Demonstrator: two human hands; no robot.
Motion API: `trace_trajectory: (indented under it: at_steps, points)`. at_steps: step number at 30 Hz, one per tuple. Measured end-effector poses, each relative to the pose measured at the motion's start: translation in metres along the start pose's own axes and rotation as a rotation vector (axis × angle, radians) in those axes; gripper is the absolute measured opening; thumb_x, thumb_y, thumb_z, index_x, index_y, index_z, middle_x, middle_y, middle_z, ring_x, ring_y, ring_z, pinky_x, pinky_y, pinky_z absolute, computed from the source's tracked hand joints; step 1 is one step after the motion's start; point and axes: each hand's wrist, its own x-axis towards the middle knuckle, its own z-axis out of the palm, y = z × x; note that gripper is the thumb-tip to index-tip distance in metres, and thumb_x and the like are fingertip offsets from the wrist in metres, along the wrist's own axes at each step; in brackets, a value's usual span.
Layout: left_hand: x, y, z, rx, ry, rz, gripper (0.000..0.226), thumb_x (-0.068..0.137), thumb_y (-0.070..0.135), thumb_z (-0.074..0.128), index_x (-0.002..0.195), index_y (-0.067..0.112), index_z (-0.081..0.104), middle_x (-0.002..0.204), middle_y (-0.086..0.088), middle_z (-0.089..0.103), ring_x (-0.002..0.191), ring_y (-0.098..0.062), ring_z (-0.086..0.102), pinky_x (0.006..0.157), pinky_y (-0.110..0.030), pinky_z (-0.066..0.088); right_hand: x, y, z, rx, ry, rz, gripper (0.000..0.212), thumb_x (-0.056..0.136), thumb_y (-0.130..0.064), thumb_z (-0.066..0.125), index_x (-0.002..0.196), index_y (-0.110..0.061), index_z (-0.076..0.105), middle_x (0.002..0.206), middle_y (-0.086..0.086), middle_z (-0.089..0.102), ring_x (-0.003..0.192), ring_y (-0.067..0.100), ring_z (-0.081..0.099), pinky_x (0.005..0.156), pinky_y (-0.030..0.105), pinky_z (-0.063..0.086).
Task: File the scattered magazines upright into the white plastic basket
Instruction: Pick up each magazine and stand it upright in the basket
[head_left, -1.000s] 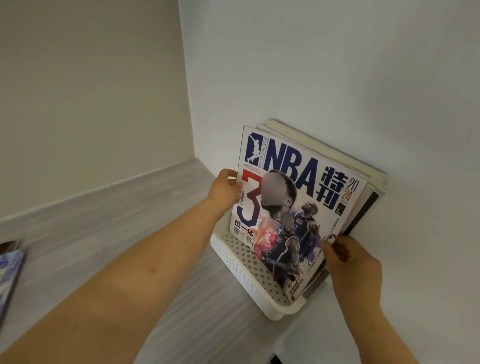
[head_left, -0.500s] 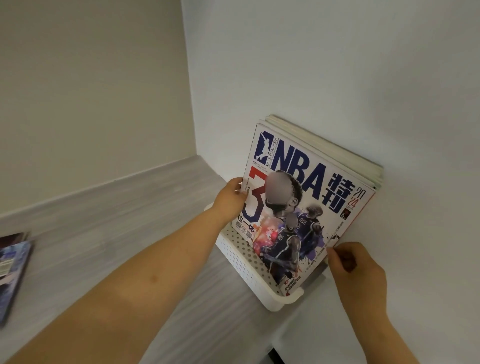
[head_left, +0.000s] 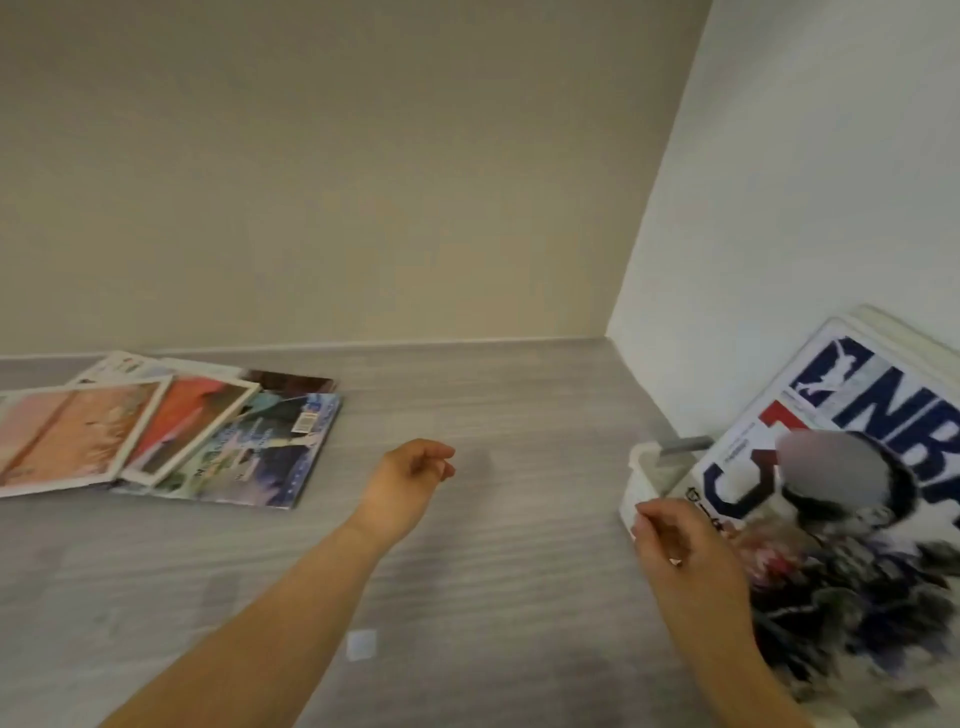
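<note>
Far left on the table (head_left: 519, 519), the scattered magazines (head_left: 156, 441) lie flat in an overlapping fan that runs sideways, and the blue-covered one (head_left: 260, 457) ends nearest your hands. Your left hand (head_left: 410, 483) hovers to the right of that edge, apart from it, fingers loosely curled and empty. I judge it the nearer hand for the next pick. Your right hand (head_left: 685, 551), also loose and empty, sits by the white plastic basket (head_left: 641, 470), where the NBA magazine (head_left: 883, 405) stands leaning toward the wall (head_left: 805, 182).
</note>
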Motion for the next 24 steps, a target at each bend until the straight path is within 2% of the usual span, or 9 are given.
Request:
trace_trajectory:
  at_steps: [2, 4, 7, 9, 12, 15, 17, 20, 24]
  points:
    - [-0.004, -0.023, -0.048, 0.014, 0.111, -0.063, 0.024, 0.086, -0.013, 0.04, 0.101, -0.011, 0.059, 0.091, -0.018, 0.061, 0.069, -0.019, 0.056, 0.057, 0.003, 0.04, 0.006, -0.021, 0.04, -0.028, -0.118, -0.027, 0.025, 0.076, -0.005, 0.063, 0.072, -0.027, 0.053, 0.056, -0.017, 0.052, 0.057, 0.006, 0.054, 0.053, 0.009, 0.038]
    - [-0.009, -0.048, -0.095, 0.073, 0.226, -0.136, 0.023, 0.086, -0.01, 0.042, 0.099, -0.007, 0.061, 0.089, -0.015, 0.061, 0.074, -0.024, 0.057, 0.058, 0.001, 0.04, 0.011, -0.042, 0.083, -0.04, -0.244, -0.06, 0.023, 0.075, -0.001, 0.064, 0.07, -0.022, 0.055, 0.059, -0.003, 0.058, 0.061, 0.023, 0.058, 0.056, 0.017, 0.035]
    - [-0.017, -0.087, -0.161, 0.203, 0.405, -0.253, 0.023, 0.085, -0.002, 0.048, 0.1, 0.002, 0.065, 0.102, -0.016, 0.067, 0.096, -0.03, 0.061, 0.078, -0.022, 0.042, 0.015, -0.07, 0.152, -0.069, -0.448, -0.108, 0.008, 0.075, -0.001, 0.062, 0.079, -0.006, 0.065, 0.082, 0.011, 0.069, 0.083, 0.027, 0.063, 0.072, 0.027, 0.04]
    - [-0.023, -0.11, -0.198, 0.245, 0.477, -0.341, 0.027, 0.086, 0.002, 0.048, 0.107, 0.007, 0.064, 0.114, -0.016, 0.064, 0.101, -0.032, 0.06, 0.08, -0.027, 0.041, 0.017, -0.085, 0.196, -0.11, -0.562, -0.16, 0.014, 0.077, -0.005, 0.061, 0.09, -0.003, 0.065, 0.096, 0.013, 0.069, 0.095, 0.026, 0.061, 0.083, 0.03, 0.041]
    - [-0.025, -0.141, -0.241, 0.359, 0.468, -0.412, 0.034, 0.086, 0.005, 0.049, 0.119, 0.009, 0.057, 0.13, -0.016, 0.054, 0.114, -0.033, 0.053, 0.093, -0.033, 0.042, 0.022, -0.111, 0.255, -0.163, -0.674, -0.208, 0.023, 0.079, -0.012, 0.06, 0.101, -0.005, 0.061, 0.11, 0.013, 0.064, 0.107, 0.026, 0.055, 0.091, 0.029, 0.038]
    - [-0.018, -0.164, -0.271, 0.549, 0.41, -0.449, 0.049, 0.089, 0.019, 0.048, 0.136, 0.014, 0.036, 0.149, -0.012, 0.031, 0.135, -0.029, 0.032, 0.11, -0.037, 0.027, 0.035, -0.138, 0.303, -0.213, -0.726, -0.23, 0.027, 0.08, -0.019, 0.06, 0.105, -0.009, 0.059, 0.113, 0.011, 0.063, 0.106, 0.026, 0.056, 0.085, 0.028, 0.041]
    - [-0.012, -0.179, -0.285, 0.691, 0.371, -0.453, 0.058, 0.092, 0.036, 0.039, 0.143, 0.02, 0.019, 0.155, -0.007, 0.016, 0.142, -0.024, 0.015, 0.116, -0.036, 0.013, 0.046, -0.154, 0.331, -0.216, -0.754, -0.21, 0.03, 0.081, -0.023, 0.059, 0.109, -0.011, 0.056, 0.116, 0.01, 0.061, 0.106, 0.024, 0.056, 0.085, 0.029, 0.043]
    - [-0.007, -0.198, -0.294, 0.85, 0.309, -0.449, 0.063, 0.09, 0.054, 0.017, 0.144, 0.027, 0.0, 0.157, 0.0, 0.001, 0.145, -0.017, -0.003, 0.117, -0.036, -0.004, 0.06, -0.176, 0.37, -0.223, -0.764, -0.205, 0.037, 0.082, -0.029, 0.059, 0.114, -0.013, 0.051, 0.121, 0.009, 0.058, 0.11, 0.025, 0.053, 0.089, 0.034, 0.043]
    - [-0.006, -0.206, -0.293, 0.869, 0.314, -0.439, 0.066, 0.087, 0.06, 0.011, 0.144, 0.028, -0.004, 0.157, 0.0, -0.003, 0.144, -0.016, -0.008, 0.116, -0.035, -0.009, 0.078, -0.206, 0.416, -0.192, -0.818, -0.206, 0.047, 0.081, -0.031, 0.059, 0.122, -0.013, 0.045, 0.129, 0.012, 0.051, 0.12, 0.03, 0.046, 0.098, 0.04, 0.04]
